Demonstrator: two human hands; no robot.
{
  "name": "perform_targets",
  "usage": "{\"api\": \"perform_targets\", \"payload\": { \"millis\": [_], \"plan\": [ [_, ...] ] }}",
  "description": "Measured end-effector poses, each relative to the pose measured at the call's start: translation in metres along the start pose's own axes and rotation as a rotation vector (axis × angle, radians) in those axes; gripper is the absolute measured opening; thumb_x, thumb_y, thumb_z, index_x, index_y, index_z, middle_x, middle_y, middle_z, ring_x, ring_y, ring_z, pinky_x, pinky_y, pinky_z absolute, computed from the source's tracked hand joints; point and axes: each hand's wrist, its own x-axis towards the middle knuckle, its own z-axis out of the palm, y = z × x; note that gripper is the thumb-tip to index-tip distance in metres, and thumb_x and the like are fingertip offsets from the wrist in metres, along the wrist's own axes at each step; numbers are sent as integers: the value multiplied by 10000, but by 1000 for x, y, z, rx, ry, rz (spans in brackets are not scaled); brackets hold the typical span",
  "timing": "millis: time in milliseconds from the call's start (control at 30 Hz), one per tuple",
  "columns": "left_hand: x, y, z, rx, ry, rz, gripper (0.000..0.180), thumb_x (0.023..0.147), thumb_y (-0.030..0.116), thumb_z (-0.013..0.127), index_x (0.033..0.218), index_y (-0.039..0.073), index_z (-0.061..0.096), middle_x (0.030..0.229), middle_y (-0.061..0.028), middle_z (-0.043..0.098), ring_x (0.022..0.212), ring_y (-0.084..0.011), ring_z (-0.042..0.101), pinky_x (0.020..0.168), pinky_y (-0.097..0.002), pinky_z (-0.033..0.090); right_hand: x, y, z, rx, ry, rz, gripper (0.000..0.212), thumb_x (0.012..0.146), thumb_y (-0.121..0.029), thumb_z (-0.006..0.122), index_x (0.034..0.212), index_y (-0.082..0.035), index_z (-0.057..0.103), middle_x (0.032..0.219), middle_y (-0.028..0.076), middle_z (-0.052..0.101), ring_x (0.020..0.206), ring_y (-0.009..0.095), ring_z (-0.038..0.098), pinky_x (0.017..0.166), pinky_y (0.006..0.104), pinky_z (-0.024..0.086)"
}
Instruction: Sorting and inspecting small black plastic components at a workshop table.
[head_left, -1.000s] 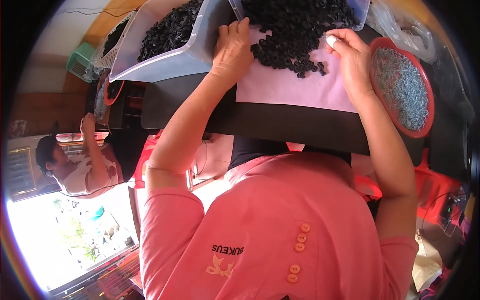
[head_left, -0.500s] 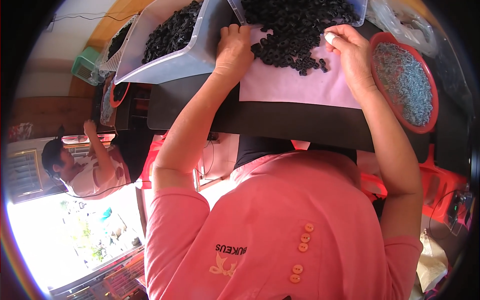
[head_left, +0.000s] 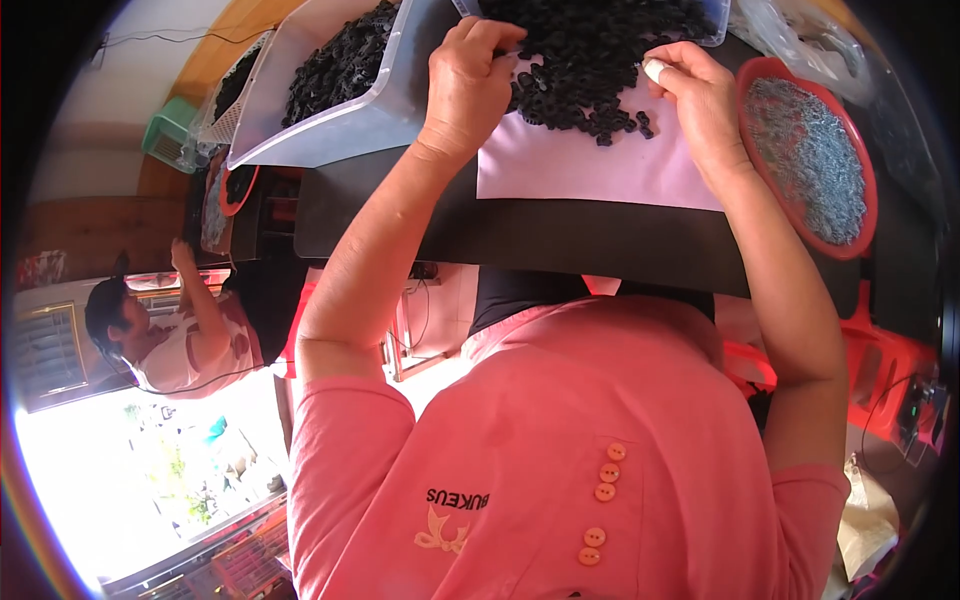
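Observation:
Small black plastic-looking parts (head_left: 590, 95) spill in a loose pile onto a pale pink sheet (head_left: 590, 165). My left hand (head_left: 466, 90) is at the pile's left edge, fingers curled toward the black parts; whatever is at its fingertips cannot be made out. To the right of the pile, my right hand (head_left: 700, 100) is closed in a pinch, its thumb wearing a white wrap (head_left: 655, 70). Any small piece in that pinch is hidden. Close by on the right lies a red oval basin (head_left: 868, 185) of small, shiny, bluish-clear pieces (head_left: 815, 160).
Left of my left hand, a translucent bin (head_left: 395, 110) holds more black parts; another bin stands at the far edge. Clear plastic bags (head_left: 800, 45) lie at the back right. A co-worker (head_left: 175, 325) sits at the left, and a red chair (head_left: 885, 385) stands at the right.
My left hand has shifted from beside the translucent bin toward the pile, with its fingers now pointing right. My right hand stays pinched in nearly the same place.

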Motion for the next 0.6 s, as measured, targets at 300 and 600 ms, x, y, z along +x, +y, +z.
{"api": "perform_targets", "payload": {
  "millis": [300,600],
  "plan": [
    [-28,-10,-25,424,-215,158,392,680,-70,555,1062,13,580,961,-167,592,928,-367,579,789,-415,525,0,0,-2,5,-30,-4,64,828,-66,652,862,-21,683,692,-11,610,639,66,523,623,225,441],
    [-63,-10,-8,678,-205,65,250,687,4,592,921,27,510,938,-161,545,855,-336,594,679,-392,554,-1,-5,0,0,-21,6,58,828,-57,649,858,-17,678,693,-7,605,636,60,519,618,220,437]
  ]
}}
